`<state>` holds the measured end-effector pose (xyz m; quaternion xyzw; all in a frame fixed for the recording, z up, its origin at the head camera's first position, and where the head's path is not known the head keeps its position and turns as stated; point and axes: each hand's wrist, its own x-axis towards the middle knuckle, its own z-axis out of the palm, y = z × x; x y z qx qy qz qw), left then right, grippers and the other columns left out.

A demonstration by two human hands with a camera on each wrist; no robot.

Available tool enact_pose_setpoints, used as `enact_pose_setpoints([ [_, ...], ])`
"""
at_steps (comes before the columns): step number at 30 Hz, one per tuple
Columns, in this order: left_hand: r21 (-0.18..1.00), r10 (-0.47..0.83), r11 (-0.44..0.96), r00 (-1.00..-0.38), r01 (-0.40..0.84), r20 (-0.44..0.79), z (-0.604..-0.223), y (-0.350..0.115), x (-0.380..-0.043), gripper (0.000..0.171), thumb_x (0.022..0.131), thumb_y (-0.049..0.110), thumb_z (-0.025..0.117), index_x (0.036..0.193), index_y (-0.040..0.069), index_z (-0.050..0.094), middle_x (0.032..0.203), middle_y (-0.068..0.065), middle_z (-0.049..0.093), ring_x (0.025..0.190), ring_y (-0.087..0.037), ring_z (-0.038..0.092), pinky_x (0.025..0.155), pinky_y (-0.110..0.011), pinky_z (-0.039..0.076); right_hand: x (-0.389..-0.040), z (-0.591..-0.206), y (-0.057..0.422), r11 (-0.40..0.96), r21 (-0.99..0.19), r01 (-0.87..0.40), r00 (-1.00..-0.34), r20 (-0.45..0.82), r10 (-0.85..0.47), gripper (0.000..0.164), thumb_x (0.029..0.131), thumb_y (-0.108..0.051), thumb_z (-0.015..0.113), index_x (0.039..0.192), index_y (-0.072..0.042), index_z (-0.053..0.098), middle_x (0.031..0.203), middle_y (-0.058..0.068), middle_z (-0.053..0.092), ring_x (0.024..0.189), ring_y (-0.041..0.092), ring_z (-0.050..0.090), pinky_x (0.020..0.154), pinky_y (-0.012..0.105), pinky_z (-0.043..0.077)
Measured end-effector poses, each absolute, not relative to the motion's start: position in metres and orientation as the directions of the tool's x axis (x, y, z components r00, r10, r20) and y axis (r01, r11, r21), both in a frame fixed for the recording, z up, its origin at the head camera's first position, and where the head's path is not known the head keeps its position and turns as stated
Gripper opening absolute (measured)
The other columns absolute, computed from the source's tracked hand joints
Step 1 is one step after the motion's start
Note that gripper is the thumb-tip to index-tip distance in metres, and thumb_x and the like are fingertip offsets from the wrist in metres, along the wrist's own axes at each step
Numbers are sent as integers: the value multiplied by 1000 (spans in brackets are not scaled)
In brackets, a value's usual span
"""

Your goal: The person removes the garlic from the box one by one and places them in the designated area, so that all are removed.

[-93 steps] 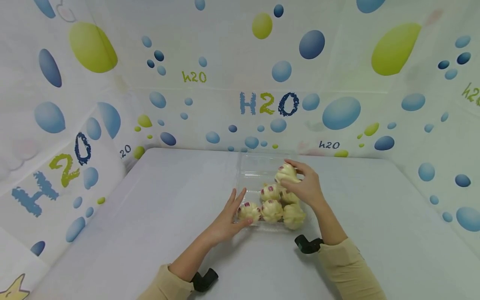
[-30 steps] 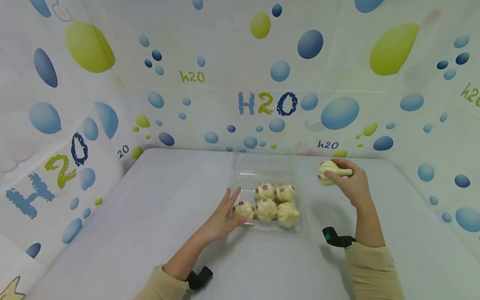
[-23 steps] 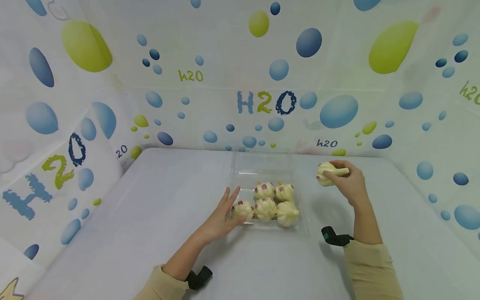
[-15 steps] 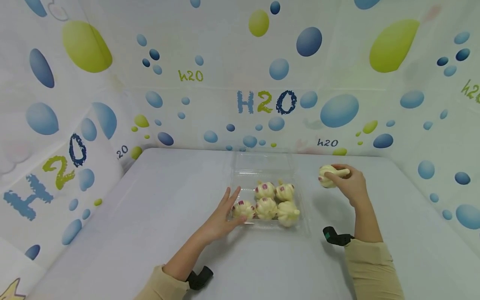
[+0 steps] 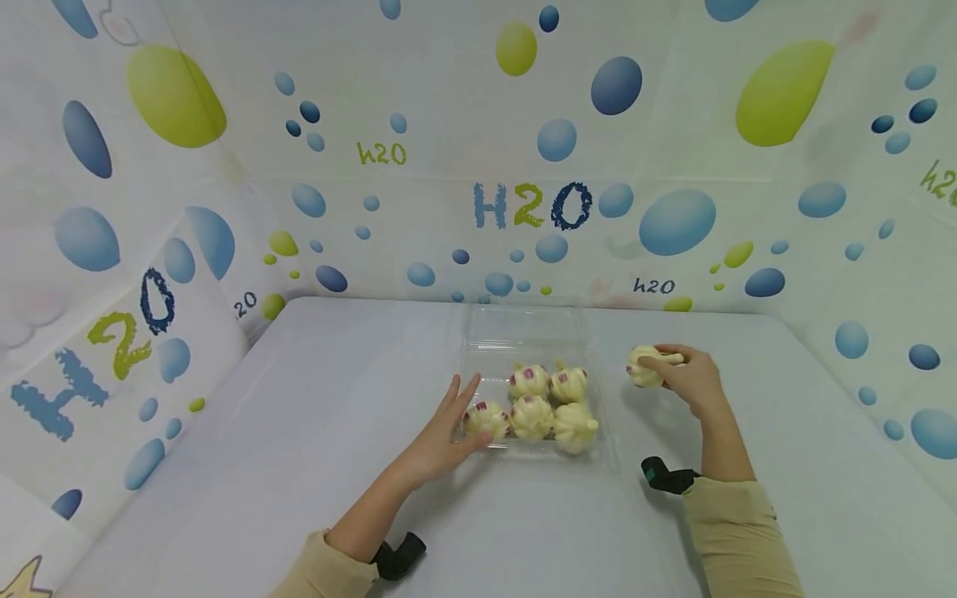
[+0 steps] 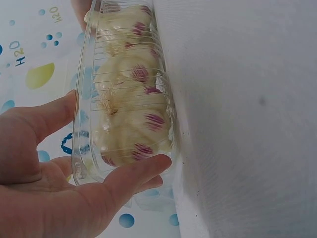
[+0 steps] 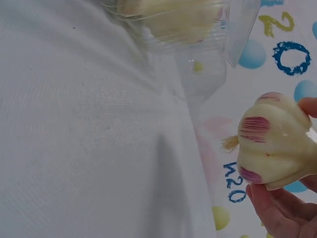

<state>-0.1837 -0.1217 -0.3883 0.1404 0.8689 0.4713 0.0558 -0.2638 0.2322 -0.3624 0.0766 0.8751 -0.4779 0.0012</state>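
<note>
In the head view, my right hand [image 5: 691,380] holds a garlic bulb [image 5: 645,366] above the table, right of a clear plastic box. The right wrist view shows this bulb [image 7: 272,141], cream with purple streaks and tan roots, between thumb and fingers. The box [image 5: 486,390] sits on the table with its lid [image 5: 523,324] folded back. Several more garlic bulbs [image 5: 531,417] lie in it, toward the front and right. My left hand [image 5: 441,448] spreads straight fingers along the box's front left corner. In the left wrist view, its thumb [image 6: 138,173] touches the box wall.
A white table [image 5: 336,374] extends around the box. Behind and beside it hang white sheets [image 5: 449,83] printed with blue and green spots. Black wrist devices [image 5: 399,555] are worn on both forearms.
Since the earliest frame, my right hand has lifted one garlic bulb out of the box and carried it right. Lately it has sunk slightly toward the table. My left hand stays at the box.
</note>
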Motion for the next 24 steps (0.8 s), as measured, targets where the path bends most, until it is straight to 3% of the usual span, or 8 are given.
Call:
enact_pose_setpoints([
  [8,837,300,512,-953,191,35,-388,-121,-184,79,86,24,64,148,23,15,152,-16,-4,135,-41,6,98,-64,17,-266,-368,232,563,-815,137,-990,-97,101,71,83,-45,62,133,1,44,128,26,43,91,23,53,76,29,47],
  [17,836,303,513,-952,195,36,-388,-121,-183,79,86,24,64,148,22,14,152,-17,-4,135,-41,6,98,-64,17,-270,-376,228,618,-779,102,-994,-102,37,62,83,-34,65,128,5,47,126,28,45,88,22,54,68,23,45],
  [24,833,301,516,-953,198,41,-390,-121,-183,79,87,25,64,148,23,14,152,-16,-4,135,-41,6,98,-64,17,-269,-377,226,628,-774,75,-997,-78,22,61,83,-31,66,127,6,47,129,29,42,100,29,50,71,25,47],
])
